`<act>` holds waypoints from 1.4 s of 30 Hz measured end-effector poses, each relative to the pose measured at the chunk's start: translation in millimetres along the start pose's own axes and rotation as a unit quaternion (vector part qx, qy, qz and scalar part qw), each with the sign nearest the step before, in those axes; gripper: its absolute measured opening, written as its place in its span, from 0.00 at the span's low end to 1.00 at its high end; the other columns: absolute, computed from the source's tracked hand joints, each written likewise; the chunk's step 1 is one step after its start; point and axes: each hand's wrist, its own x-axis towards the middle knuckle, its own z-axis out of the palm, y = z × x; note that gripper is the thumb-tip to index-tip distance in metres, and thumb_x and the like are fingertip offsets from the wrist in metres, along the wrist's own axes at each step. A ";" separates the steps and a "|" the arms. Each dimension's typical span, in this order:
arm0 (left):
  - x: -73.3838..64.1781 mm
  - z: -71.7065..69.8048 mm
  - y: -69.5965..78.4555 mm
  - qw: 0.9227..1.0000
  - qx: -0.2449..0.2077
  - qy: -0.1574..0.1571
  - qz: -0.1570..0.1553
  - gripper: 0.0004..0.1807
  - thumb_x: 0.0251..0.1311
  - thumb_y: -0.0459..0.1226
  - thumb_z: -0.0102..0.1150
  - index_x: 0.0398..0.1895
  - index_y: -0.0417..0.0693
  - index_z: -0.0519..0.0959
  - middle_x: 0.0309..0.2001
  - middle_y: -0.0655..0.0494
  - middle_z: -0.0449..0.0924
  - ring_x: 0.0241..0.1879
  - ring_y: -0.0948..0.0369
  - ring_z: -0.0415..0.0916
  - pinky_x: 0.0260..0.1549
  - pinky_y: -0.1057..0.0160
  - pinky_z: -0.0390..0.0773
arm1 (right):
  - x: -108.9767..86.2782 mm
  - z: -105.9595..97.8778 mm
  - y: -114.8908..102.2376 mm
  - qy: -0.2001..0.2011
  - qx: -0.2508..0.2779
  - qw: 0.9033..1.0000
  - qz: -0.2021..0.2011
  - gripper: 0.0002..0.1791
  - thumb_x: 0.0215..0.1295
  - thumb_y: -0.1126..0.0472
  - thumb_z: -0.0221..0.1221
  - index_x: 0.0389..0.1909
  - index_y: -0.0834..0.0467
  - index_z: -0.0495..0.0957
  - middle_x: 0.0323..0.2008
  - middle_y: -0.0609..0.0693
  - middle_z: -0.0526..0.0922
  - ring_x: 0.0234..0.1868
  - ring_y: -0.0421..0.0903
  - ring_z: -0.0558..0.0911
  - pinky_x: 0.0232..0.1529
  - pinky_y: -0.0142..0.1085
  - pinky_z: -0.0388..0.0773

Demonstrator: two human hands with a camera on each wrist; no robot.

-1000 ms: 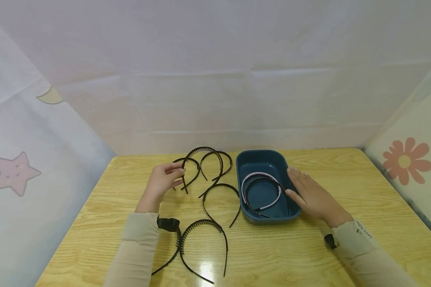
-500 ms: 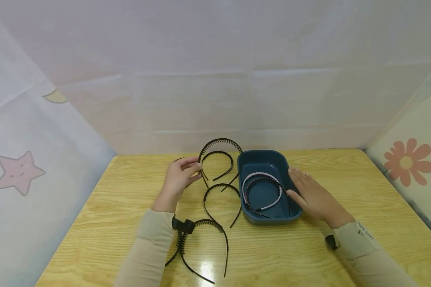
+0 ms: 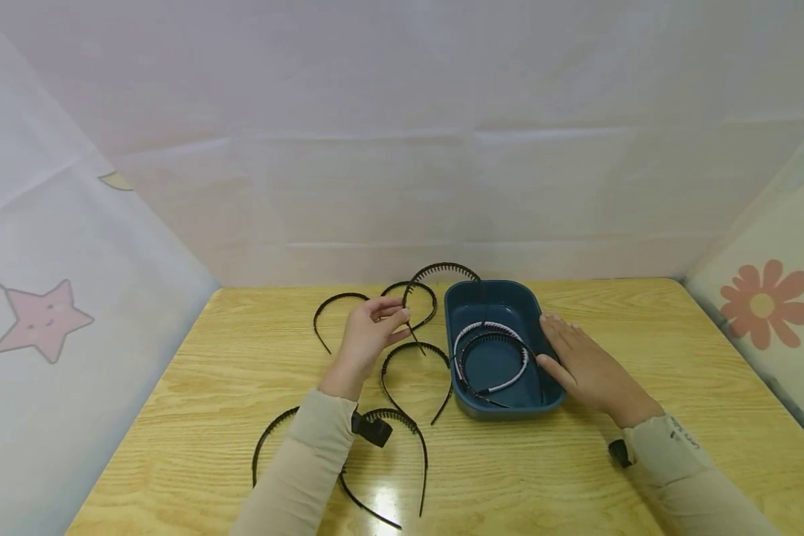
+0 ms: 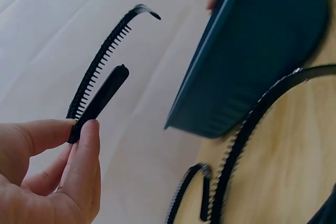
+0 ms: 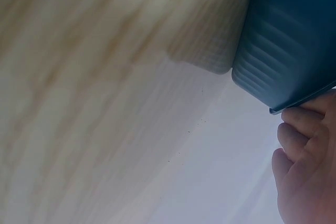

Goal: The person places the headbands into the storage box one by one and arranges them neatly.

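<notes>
My left hand (image 3: 363, 339) pinches one arm of a black toothed headband (image 3: 444, 266) between thumb and fingers. The headband is raised, its far arm over the left side of a dark blue box (image 3: 554, 398). In the left wrist view, the held headband (image 4: 100, 66) shows its comb teeth and both tips. Straight fingers of my right hand (image 3: 592, 380) rest along the box's right rim; the right wrist view shows them against the box (image 5: 294, 40). Inside the box lie a pale wrapped headband (image 3: 465, 332) and a black toothed headband (image 3: 529, 350).
Several black headbands lie on the wooden table left of the box, among them one near the middle (image 3: 383, 372), one at the back (image 3: 316, 320) and one in front (image 3: 425, 461). My left sleeve partly covers another headband (image 3: 257, 447). A pale cloth backdrop (image 3: 348, 208) rises behind the table.
My left hand has carried the held headband rightward, from above the other headbands to the box's left side. The right hand has stayed at the box's right rim.
</notes>
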 end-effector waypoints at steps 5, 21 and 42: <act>-0.3 17.7 -5.9 1.000 -0.002 -0.007 0.002 0.19 0.69 0.28 0.61 0.61 0.34 0.76 0.53 0.39 0.76 0.47 0.54 0.82 0.47 0.57 0.85 | -0.7 0.1 0.9 0.006 -0.001 1.000 -0.003 0.39 0.82 0.44 0.44 0.79 0.67 0.47 0.78 0.66 0.51 0.78 0.64 0.51 0.76 0.57 0.47; 0.3 50.6 -19.2 0.998 0.043 -0.042 0.003 0.22 0.68 0.30 0.63 0.63 0.33 0.75 0.55 0.39 0.76 0.52 0.48 0.81 0.44 0.60 0.86 | -1.1 -1.0 1.2 0.001 0.004 1.000 -0.004 0.39 0.82 0.45 0.43 0.80 0.67 0.46 0.78 0.67 0.50 0.79 0.64 0.50 0.77 0.56 0.45; 4.5 91.0 -26.1 0.981 0.178 -0.010 0.070 0.18 0.66 0.32 0.65 0.57 0.33 0.80 0.46 0.44 0.82 0.39 0.55 0.86 0.35 0.63 0.87 | -3.2 -3.4 -2.3 0.013 0.008 1.000 -0.007 0.38 0.82 0.46 0.45 0.79 0.66 0.48 0.78 0.66 0.52 0.78 0.64 0.52 0.78 0.52 0.44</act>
